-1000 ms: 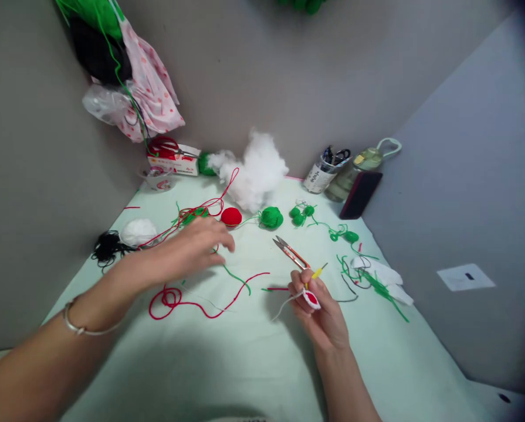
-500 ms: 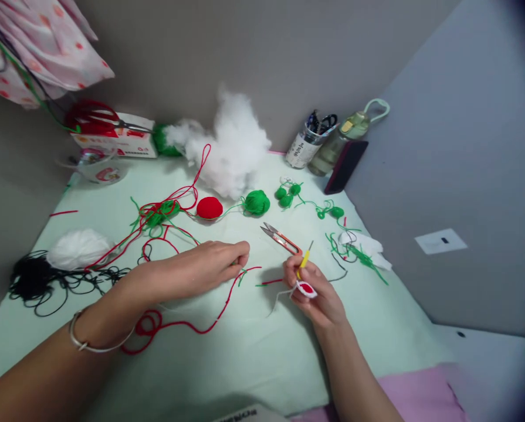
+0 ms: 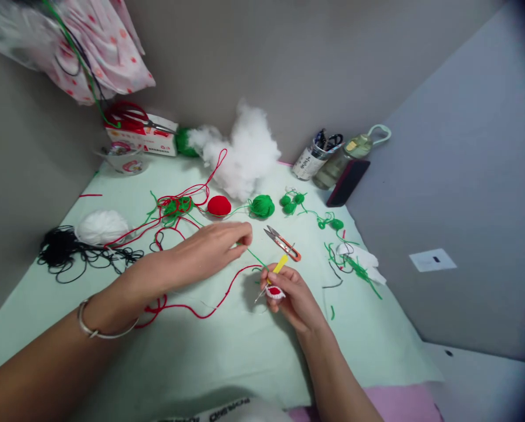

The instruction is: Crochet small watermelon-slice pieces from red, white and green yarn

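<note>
My left hand (image 3: 220, 243) is closed, its finger and thumb pinching a green yarn strand (image 3: 257, 258). That strand stretches taut across to my right hand (image 3: 291, 293). In the closed fingers of my right hand are a yellow-handled crochet hook (image 3: 280, 265) and a small crocheted piece (image 3: 274, 292), red in the middle with a white edge. Just beyond this hand, orange-handled thread snips (image 3: 283, 242) lie with their blades apart. A red yarn strand (image 3: 227, 288) curves over the cloth between the hands and back under my left forearm.
Behind lie a red ball (image 3: 219, 206), a green yarn ball (image 3: 262, 206) and white stuffing (image 3: 249, 155). White yarn (image 3: 102, 227) and black yarn (image 3: 55, 246) sit at left. A pen cup (image 3: 308, 164), bottle (image 3: 338, 164) and phone (image 3: 348, 184) stand back right; yarn scraps (image 3: 359, 269) lie right.
My right hand has moved left, closer to my left hand, with the hook and crocheted piece. A green strand now runs taut between the hands. The view has shifted slightly.
</note>
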`<state>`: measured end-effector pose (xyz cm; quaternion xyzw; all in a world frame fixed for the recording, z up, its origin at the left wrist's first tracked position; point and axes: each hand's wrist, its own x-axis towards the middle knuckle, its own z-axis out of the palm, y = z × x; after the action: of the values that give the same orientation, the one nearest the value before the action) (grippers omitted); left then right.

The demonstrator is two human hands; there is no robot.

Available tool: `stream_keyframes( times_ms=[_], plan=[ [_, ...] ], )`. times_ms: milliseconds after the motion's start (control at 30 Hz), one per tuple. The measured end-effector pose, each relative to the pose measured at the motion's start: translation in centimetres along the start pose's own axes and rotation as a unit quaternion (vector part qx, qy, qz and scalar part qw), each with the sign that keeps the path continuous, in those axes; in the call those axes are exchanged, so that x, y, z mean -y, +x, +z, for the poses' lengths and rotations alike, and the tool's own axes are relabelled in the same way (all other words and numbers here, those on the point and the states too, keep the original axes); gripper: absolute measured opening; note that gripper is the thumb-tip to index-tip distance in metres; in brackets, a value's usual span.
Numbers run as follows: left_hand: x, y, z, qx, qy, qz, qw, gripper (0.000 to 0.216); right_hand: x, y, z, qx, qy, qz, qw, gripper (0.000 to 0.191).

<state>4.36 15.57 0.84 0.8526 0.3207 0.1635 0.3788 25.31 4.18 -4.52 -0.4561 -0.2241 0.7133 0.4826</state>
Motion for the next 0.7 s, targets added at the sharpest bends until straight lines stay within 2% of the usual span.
stream_keyframes(
  times_ms=[67, 100, 200, 233, 267, 367, 400, 467, 533, 567, 633, 700],
  plan=[
    [-0.5, -1.5, -0.2, -0.080, -0.021, -0.014, 0.996, 0.017, 0.2, -0.5, 0.1, 0.001, 0.010, 0.010, 1.000, 0.028],
    [-1.0, -2.3, -0.1, -0.086, -0.069, -0.031, 0.993, 0.024, 0.2, -0.8, 0.3, 0.004, 0.015, 0.019, 1.000, 0.028],
    [-3.0, -4.0, 1.6, -0.007, -0.290, -0.058, 0.955, 0.046, 0.4, -1.7, 1.1, 0.028, 0.026, 0.039, 0.999, 0.029],
    [-3.6, -4.2, 2.4, 0.005, -0.329, -0.056, 0.943, 0.051, 0.4, -2.0, 1.5, 0.038, 0.027, 0.043, 0.998, 0.029],
    [-4.0, -4.2, 3.3, -0.009, -0.348, -0.056, 0.936, 0.051, 0.4, -2.2, 1.9, 0.048, 0.028, 0.045, 0.997, 0.028],
    [-4.5, -3.7, 5.1, -0.155, -0.391, -0.005, 0.907, 0.026, 0.6, -3.0, 2.9, 0.079, 0.029, 0.058, 0.995, 0.028],
    [-4.4, -3.5, 5.3, -0.192, -0.386, 0.016, 0.902, 0.033, 0.7, -3.2, 3.1, 0.088, 0.030, 0.060, 0.994, 0.028],
    [-4.1, -3.4, 5.3, -0.234, -0.305, 0.083, 0.919, 0.044, 1.0, -3.6, 3.2, 0.097, 0.033, 0.057, 0.993, 0.028],
    [-3.8, -3.7, 5.0, -0.254, -0.171, 0.147, 0.940, 0.036, 1.1, -3.7, 3.2, 0.097, 0.035, 0.045, 0.994, 0.027],
    [-3.7, -3.9, 4.9, -0.259, -0.123, 0.157, 0.945, 0.026, 1.2, -3.8, 3.2, 0.096, 0.036, 0.037, 0.994, 0.027],
    [-4.1, -4.4, 5.0, -0.269, -0.117, 0.115, 0.949, 0.010, 1.1, -3.7, 3.5, 0.098, 0.032, 0.023, 0.994, 0.027],
    [-4.9, -4.6, 5.5, -0.271, -0.223, 0.020, 0.936, 0.011, 0.8, -3.6, 3.9, 0.103, 0.027, 0.013, 0.994, 0.026]
  ],
)
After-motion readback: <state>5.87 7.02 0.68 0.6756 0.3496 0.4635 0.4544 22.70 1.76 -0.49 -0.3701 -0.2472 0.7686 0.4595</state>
